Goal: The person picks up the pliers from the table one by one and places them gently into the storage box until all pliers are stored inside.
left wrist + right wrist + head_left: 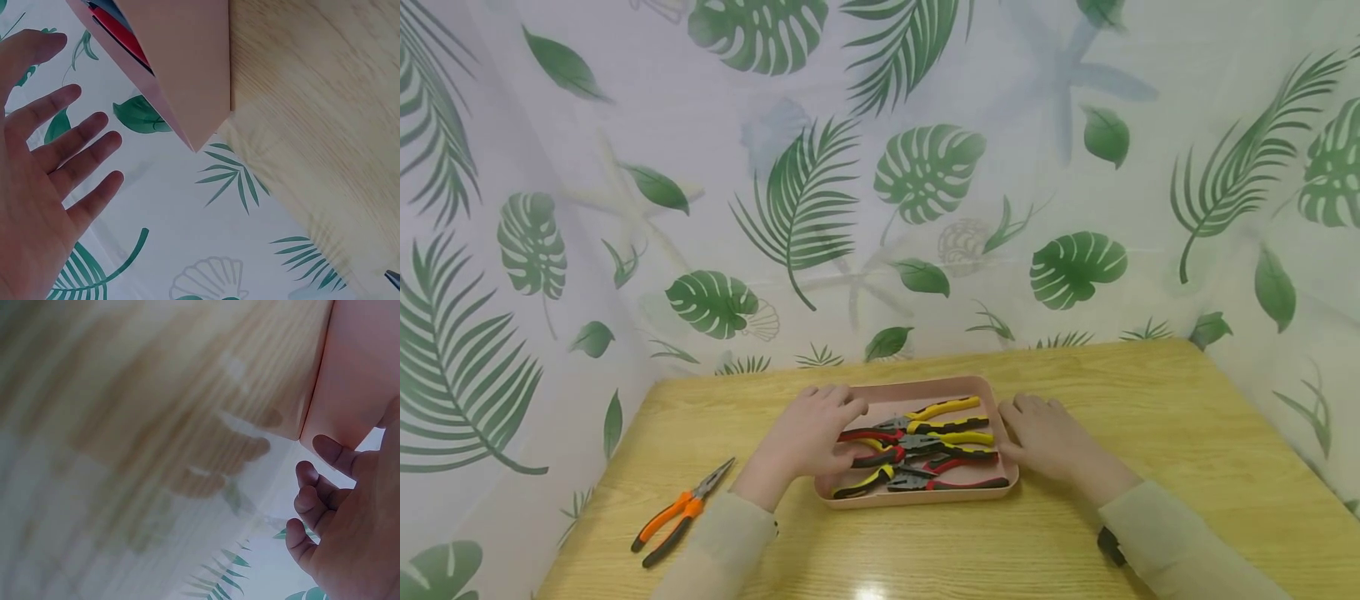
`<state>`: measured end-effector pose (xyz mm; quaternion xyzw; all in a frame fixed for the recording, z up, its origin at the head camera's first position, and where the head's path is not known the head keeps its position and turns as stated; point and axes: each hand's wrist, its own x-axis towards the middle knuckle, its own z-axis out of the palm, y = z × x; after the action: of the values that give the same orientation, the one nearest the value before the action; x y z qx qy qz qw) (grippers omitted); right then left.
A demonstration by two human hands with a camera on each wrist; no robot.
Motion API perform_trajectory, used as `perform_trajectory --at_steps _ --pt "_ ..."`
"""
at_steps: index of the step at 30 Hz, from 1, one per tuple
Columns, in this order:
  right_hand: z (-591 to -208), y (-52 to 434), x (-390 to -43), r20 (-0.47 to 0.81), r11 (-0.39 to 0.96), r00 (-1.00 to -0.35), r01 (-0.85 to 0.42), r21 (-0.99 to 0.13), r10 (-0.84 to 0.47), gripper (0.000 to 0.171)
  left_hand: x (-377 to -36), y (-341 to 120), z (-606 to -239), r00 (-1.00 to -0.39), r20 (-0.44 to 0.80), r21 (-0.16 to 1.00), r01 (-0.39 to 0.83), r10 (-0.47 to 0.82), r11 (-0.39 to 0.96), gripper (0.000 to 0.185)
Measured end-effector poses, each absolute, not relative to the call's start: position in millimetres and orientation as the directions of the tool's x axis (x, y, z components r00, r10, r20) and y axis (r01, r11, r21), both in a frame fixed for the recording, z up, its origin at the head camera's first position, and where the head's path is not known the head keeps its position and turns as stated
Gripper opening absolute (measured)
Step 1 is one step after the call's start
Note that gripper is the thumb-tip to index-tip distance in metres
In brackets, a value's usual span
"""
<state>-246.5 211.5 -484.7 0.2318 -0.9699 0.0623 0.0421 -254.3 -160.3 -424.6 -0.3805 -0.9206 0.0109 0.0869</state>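
Note:
A shallow pink tray (925, 498) sits on the wooden table, holding several pliers (947, 408) with yellow-and-black or red-and-black handles, piled across one another. Over the tray's left side is my left hand (808, 433), partly covering its left wall. Its fingers are spread and hold nothing in the left wrist view, apart from the tray's wall (187, 62). My right hand (1047, 437) is at the tray's right wall. In the right wrist view its loosely bent fingers (334, 450) come right up to the pink wall (340, 381), gripping nothing.
Long-nose pliers (658, 518) with orange-and-black handles lie on the table (820, 554) to the left, beside my left sleeve. A leaf-patterned sheet (865, 208) hangs behind the table and along its left side. My right wrist wears a dark band (1110, 546).

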Motion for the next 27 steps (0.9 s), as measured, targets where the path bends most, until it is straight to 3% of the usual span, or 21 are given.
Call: perform_trajectory --at_steps 17,27 --pt "-479.5 210.2 -243.6 0.115 0.880 -0.889 -0.457 -0.130 -0.444 0.019 -252.6 -173.8 -426.1 -0.720 0.138 -0.112 0.671 0.680 0.733 0.041" --pt "-479.2 211.1 -245.4 0.099 0.886 -0.893 -0.448 -0.119 -0.439 0.019 -250.3 -179.8 -424.2 -0.767 0.103 -0.051 0.632 0.633 0.774 0.039"
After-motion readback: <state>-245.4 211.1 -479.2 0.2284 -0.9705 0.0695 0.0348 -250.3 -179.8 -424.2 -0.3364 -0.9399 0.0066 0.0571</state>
